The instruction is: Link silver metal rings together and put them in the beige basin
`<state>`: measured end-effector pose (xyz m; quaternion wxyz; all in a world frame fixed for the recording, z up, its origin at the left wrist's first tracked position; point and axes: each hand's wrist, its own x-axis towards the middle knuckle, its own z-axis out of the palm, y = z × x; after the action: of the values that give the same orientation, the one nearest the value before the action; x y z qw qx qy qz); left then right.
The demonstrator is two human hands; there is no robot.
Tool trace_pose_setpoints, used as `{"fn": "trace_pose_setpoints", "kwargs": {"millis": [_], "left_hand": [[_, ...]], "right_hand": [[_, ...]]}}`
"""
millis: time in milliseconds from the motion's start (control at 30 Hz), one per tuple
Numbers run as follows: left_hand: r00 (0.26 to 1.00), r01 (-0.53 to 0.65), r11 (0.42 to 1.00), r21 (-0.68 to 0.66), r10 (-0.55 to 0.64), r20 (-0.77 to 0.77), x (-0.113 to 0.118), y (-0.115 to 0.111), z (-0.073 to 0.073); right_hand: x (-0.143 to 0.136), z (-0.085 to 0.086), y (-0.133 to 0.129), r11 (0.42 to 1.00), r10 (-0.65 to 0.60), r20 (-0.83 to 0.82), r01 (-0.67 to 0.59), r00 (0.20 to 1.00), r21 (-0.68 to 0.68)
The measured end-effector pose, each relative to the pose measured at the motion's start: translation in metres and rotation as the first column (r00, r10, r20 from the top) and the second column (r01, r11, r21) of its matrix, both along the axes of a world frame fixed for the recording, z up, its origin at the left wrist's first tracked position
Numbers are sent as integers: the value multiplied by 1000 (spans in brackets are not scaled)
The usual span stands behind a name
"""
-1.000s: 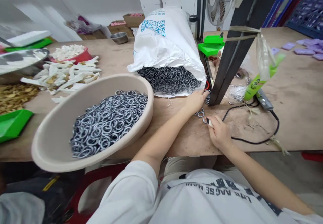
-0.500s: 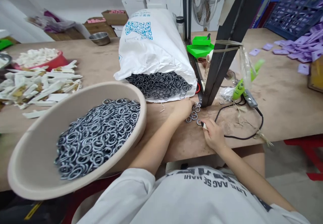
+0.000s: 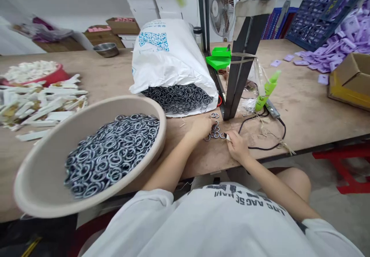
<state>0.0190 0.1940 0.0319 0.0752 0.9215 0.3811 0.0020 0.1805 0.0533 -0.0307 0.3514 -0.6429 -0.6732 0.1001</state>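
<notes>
My left hand (image 3: pixel 202 129) rests low over the tabletop, its fingers curled at the edge of a few loose grey rings (image 3: pixel 215 134); what sits between its fingertips is hidden. Close by on the right, my right hand (image 3: pixel 237 146) pinches a small white piece with a dark tip (image 3: pixel 227 136), which points at the nearest ring. Behind the left hand a white sack (image 3: pixel 173 64) lies with its mouth towards me, full of the same rings. A large beige basin (image 3: pixel 37 187) at my left holds a heap of grey rings (image 3: pixel 112 153).
A dark metal post (image 3: pixel 239 71) rises just behind the loose rings. Right of it are a green tube (image 3: pixel 267 89) and a black cable (image 3: pixel 285 131). White plastic strips (image 3: pixel 49 110) lie far left; purple pieces (image 3: pixel 332 56) and a cardboard box (image 3: pixel 351 79) sit right.
The view has swung a little to the right, so the scene sits further left. Both hands stay by the loose rings, and the right hand still pinches the white piece.
</notes>
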Motion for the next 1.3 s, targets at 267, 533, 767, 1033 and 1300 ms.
{"fn": "trace_pose_setpoints", "kwargs": {"millis": [267,533,767,1033,1300], "left_hand": [[467,-286,892,-351,450,761,-40,-64,-39],[33,-390,740,-549,607,794,-46,-94,-73],[-19,-355,735,-578,612,790,-46,-92,-69],[4,-261,746,-613,636,772,-52,-94,-73],[70,-116,761,-638,647,759,-59,-91,-77]], "right_hand": [[12,-7,4,998,68,-42,-67,997,19],[19,-10,8,991,131,-47,-132,990,-19],[20,-5,4,984,174,-47,-176,984,-39],[14,-6,3,987,152,-119,-157,981,-33],[14,-9,6,998,57,-276,-55,960,14]]}}
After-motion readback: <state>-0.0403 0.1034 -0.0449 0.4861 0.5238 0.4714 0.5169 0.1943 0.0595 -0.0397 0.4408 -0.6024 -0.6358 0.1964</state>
